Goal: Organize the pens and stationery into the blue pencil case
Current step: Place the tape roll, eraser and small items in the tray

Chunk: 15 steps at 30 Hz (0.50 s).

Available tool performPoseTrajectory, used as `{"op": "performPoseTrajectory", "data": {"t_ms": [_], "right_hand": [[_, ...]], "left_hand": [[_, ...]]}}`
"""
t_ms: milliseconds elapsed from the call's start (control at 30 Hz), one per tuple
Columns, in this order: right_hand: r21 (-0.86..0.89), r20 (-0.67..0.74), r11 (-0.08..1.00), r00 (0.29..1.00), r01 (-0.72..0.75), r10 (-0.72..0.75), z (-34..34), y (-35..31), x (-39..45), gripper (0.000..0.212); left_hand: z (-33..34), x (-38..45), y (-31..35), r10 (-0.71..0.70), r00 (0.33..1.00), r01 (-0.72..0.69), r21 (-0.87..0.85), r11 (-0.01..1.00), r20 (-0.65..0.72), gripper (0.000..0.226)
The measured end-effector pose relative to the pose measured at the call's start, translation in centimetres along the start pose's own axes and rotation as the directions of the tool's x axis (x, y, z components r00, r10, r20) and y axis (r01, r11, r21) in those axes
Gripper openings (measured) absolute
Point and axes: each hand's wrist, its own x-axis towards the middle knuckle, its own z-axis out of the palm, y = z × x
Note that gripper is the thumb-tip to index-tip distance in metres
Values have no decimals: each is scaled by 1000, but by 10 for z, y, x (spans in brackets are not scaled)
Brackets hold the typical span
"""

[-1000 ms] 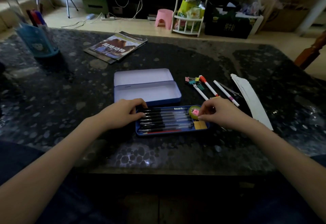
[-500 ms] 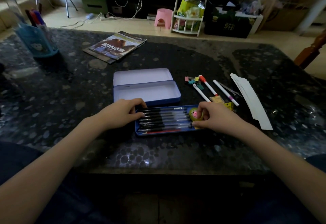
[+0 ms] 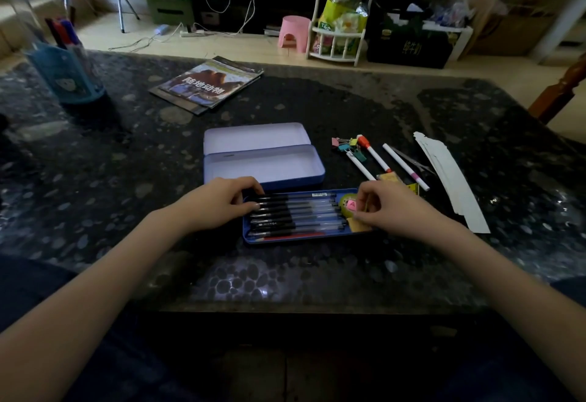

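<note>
We see blue pencil-case tray near table's front edge, row of black pens inside. Left hand – fingers curled, tips resting on pen caps at tray's left end. Right hand at right end, fingers bent beside green round item; grip – cannot tell. Open tin just behind; white markers toward right edge.

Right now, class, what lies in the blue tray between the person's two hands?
In the head view, a row of black-capped clear pens and one red pencil fills the blue metal tray between the left hand and right hand.
</note>
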Motion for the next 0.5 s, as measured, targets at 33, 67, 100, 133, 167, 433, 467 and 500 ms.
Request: {"op": "performPoseTrajectory", "data": {"t_ms": [33, 67, 100, 133, 167, 433, 467, 500], "right_hand": [[30, -43, 999, 998, 42, -40, -2, 1, 0, 16], [63, -68, 994, 994, 92, -88, -4, 1, 0, 17], [79, -76, 986, 987, 149, -143, -5, 1, 1, 24], [70, -70, 977, 978, 201, -197, -4, 2, 3, 35], [41, -48, 970, 970, 241, -239, -1, 2, 4, 49], [-53, 163, 977, 967, 206, -195, 21, 10, 15, 95], [-47, 174, 978, 965, 205, -194, 23, 11, 16, 96], [-44, 172, 976, 964, 215, -204, 24, 11, 16, 97]], "left_hand": [[-2, 0, 0, -3, 1000, 3, -6, 1000, 7, 24], [-3, -1, 1, -2, 1000, 3, -11, 1000, 11, 24], [-5, -2, 2, 2, 1000, -1, -19, 1000, 7, 23], [-7, -4, 2, 5, 1000, -6, -31, 999, -14, 21], [-8, -6, 4, 7, 998, -10, -50, 999, -57, 18], [-10, -2, -13, 52, 945, 3, 169, 986, -322, 28], [-8, -1, -16, 57, 959, 4, 216, 976, -279, 31], [-7, -1, -18, 64, 967, -2, 243, 970, -246, 31]]}}
